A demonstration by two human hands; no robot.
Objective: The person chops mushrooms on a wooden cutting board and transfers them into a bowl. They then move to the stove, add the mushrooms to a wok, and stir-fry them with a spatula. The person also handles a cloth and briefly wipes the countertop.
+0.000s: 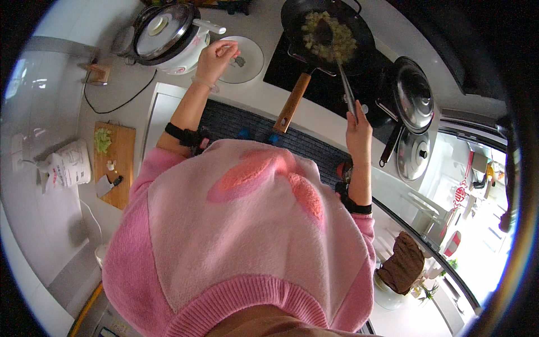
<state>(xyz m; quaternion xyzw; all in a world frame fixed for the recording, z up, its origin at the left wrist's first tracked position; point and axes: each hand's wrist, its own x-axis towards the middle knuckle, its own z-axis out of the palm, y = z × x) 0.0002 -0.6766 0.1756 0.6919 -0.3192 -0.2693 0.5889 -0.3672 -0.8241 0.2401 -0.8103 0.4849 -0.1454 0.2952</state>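
Observation:
My right hand (360, 130) is closed around the handle of a long metal spatula (346, 85). The spatula's head rests among pale diced cubes (341, 42) in a dark wok (293, 21) on the black stove. The wok's wooden handle (293, 104) points back toward me, untouched. My left hand (216, 60) is over the left edge of a white plate (254, 67), fingers curled together at the tips. Whatever they may pinch is too small to make out. A small dark grey-green item (240, 61) lies on the plate beside the fingertips.
A lidded white cooker (185, 53) stands left of the plate. On the left counter, a wooden cutting board (120, 143) bears chopped green pieces (103, 140) and a knife (108, 185), near a white bag (70, 163). Pot lids (414, 95) stand right of the stove.

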